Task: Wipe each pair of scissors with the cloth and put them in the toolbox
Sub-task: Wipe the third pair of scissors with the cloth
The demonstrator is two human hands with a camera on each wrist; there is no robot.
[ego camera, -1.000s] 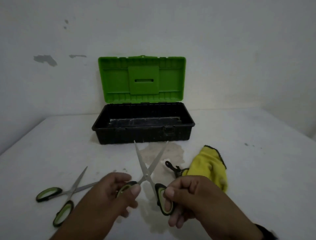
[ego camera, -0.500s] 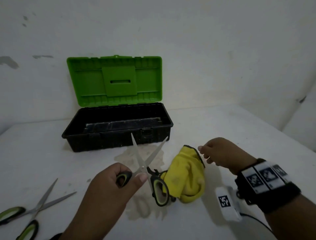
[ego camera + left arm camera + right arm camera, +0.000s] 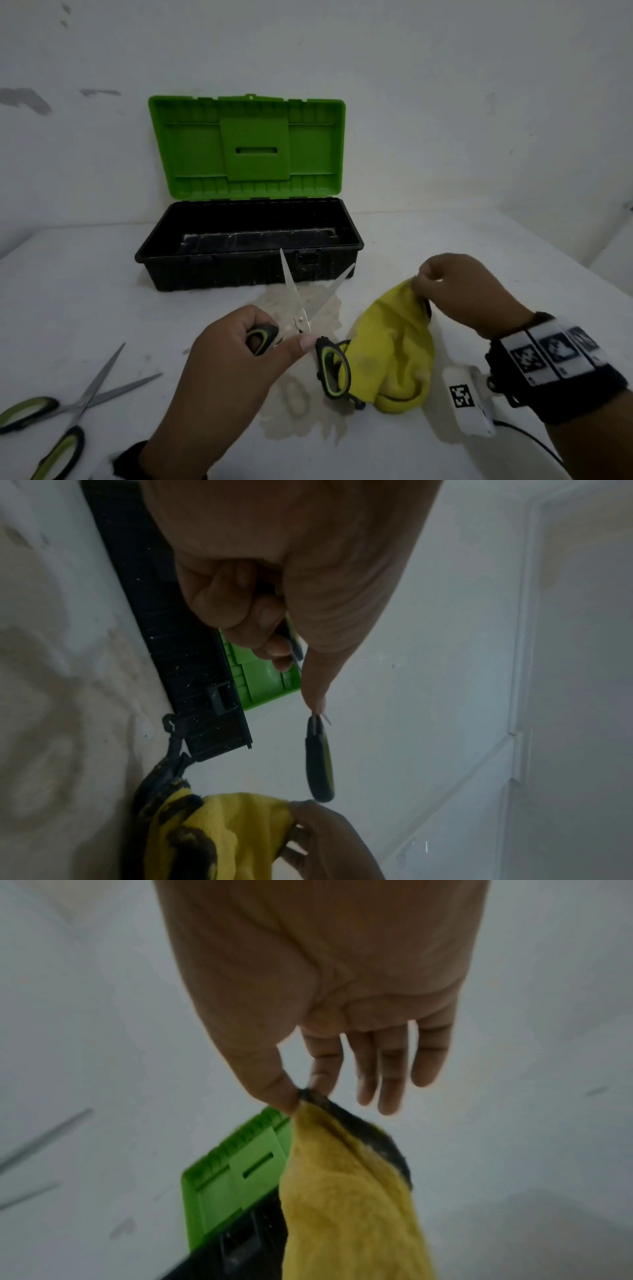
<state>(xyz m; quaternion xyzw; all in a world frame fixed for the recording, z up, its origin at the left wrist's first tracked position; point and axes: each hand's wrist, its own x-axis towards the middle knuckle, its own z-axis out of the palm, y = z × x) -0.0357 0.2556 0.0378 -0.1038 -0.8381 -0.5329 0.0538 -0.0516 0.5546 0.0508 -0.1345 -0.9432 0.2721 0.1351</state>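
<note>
My left hand (image 3: 239, 356) grips one black-and-green handle of a pair of scissors (image 3: 301, 308), blades spread open and pointing up toward the toolbox (image 3: 191, 270). The other handle (image 3: 334, 368) hangs free beside the yellow cloth (image 3: 394, 349). My right hand (image 3: 459, 291) pinches the cloth's top corner between thumb and forefinger (image 3: 322, 1074) and lifts it; the remaining fingers are straight. The cloth (image 3: 342, 1204) hangs below that pinch. The left wrist view shows the hanging handle (image 3: 320, 764) and the cloth (image 3: 232, 831). A second pair of scissors (image 3: 68, 414) lies open at the lower left.
The toolbox is black with its green lid (image 3: 246, 147) standing open against the white wall; its inside looks bare. A brownish stain (image 3: 301, 411) marks the white table under the scissors. A white tagged device (image 3: 467, 399) hangs by my right wrist.
My right hand let go of the scissors handle, moved right to the cloth and now lifts it by a corner. The left hand keeps the scissors.
</note>
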